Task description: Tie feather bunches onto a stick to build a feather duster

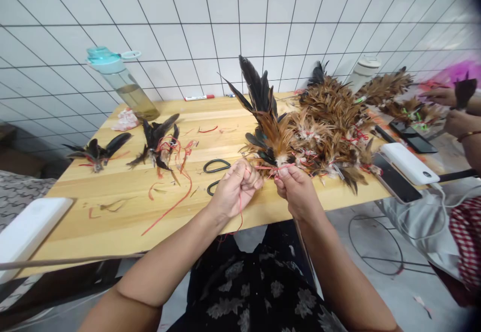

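Observation:
My right hand [298,189] pinches the base of a feather bundle [276,131], brown and fluffy below with long black plumes pointing up. Red string [268,167] stretches from that base across to my left hand [239,184], which is closed on it. A loose end of the string hangs below my left fist. Just left of that hand lie scissors with black handles [217,166], their blades hidden. Close behind my right hand is a heap of brown feather bundles [332,116] tied with red string.
Black feather bunches [156,139] and tangled red string [184,156] lie on the left of the wooden table [124,212]. A water bottle [130,89], marker [199,97], phone [397,178] and white power bank [409,163] also rest there. At right, a co-worker's hands [456,121] hold a dark feather.

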The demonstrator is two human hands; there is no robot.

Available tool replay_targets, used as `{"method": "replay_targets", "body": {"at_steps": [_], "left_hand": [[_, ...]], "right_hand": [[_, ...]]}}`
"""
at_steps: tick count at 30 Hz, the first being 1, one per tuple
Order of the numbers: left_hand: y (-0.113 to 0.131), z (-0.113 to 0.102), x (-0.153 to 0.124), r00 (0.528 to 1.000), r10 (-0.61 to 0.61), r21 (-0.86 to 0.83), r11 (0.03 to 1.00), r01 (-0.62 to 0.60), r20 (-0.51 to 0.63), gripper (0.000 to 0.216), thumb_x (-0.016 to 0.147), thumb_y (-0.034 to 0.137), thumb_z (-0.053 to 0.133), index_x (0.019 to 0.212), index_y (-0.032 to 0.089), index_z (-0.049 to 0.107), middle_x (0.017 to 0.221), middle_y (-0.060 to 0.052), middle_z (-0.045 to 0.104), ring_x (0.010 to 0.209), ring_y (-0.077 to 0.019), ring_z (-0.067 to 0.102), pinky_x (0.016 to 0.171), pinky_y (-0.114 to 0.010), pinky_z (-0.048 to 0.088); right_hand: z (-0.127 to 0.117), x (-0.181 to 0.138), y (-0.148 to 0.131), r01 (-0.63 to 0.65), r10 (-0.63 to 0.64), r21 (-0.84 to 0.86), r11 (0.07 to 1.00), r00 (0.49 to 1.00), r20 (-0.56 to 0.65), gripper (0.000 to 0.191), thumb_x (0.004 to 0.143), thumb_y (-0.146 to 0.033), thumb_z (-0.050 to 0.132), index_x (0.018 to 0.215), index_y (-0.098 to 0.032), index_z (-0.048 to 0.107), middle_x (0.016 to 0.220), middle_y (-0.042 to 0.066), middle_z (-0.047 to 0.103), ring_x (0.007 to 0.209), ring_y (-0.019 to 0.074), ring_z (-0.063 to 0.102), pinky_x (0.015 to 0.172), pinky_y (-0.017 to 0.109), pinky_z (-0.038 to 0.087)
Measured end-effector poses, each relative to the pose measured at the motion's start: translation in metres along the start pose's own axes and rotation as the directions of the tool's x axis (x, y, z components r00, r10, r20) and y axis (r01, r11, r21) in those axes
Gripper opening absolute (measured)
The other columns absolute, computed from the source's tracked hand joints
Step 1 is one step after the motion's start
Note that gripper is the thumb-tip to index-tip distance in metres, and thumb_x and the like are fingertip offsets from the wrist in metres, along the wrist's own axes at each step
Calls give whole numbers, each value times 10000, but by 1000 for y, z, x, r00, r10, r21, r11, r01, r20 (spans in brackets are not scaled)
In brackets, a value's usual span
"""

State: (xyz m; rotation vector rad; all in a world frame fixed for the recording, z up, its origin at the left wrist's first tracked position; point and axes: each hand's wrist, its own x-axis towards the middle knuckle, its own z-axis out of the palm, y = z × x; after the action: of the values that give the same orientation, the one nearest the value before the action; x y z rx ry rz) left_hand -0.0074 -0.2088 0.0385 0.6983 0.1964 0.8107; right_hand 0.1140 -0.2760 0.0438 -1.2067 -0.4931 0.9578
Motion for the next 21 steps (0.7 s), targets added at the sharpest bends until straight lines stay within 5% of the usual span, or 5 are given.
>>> {"method": "replay_targets", "body": {"at_steps": [4, 9, 17, 21], "left_hand": [[-10, 6, 8, 985, -50, 34, 998, 56, -168, 302, 770, 317, 744, 699, 138, 512, 577, 64, 417, 495, -35, 336, 570, -187, 380], [-20, 9, 18, 999, -47, 367, 929, 42, 3, 281, 757, 349, 743, 878, 114, 649, 831, -45, 669, 772, -116, 600, 791, -241, 472], [-8, 2, 22, 993, 112, 808, 588, -44, -28, 271, 837, 362, 613, 961, 139, 703, 1058, -94, 717, 1041, -210, 638, 989, -346, 452], [0, 4, 23, 981, 159, 810, 587, -2, -113, 261, 847, 376, 581, 902, 157, 712, 955, -66, 735, 956, -198, 660, 926, -321, 481]], "right_hand": [[-5, 3, 15, 287, -310, -360, 888, 951, -6, 226, 809, -412, 578, 764, -191, 594, 638, -13, 564, 576, 110, 502, 562, 246, 418], [-10, 5, 27, 450, -602, -733, 510, 796, 69, 248, 913, -279, 411, 913, -183, 641, 746, 36, 663, 661, 157, 587, 662, 290, 461], [1, 9, 49, 399, -689, -907, 134, 696, 204, 344, 979, -252, 342, 1004, -157, 672, 854, 90, 715, 765, 182, 639, 697, 270, 443], [12, 10, 51, 360, -674, -932, 52, 701, 233, 342, 966, -240, 357, 1016, -132, 678, 799, 105, 696, 716, 188, 620, 665, 275, 414]]}}
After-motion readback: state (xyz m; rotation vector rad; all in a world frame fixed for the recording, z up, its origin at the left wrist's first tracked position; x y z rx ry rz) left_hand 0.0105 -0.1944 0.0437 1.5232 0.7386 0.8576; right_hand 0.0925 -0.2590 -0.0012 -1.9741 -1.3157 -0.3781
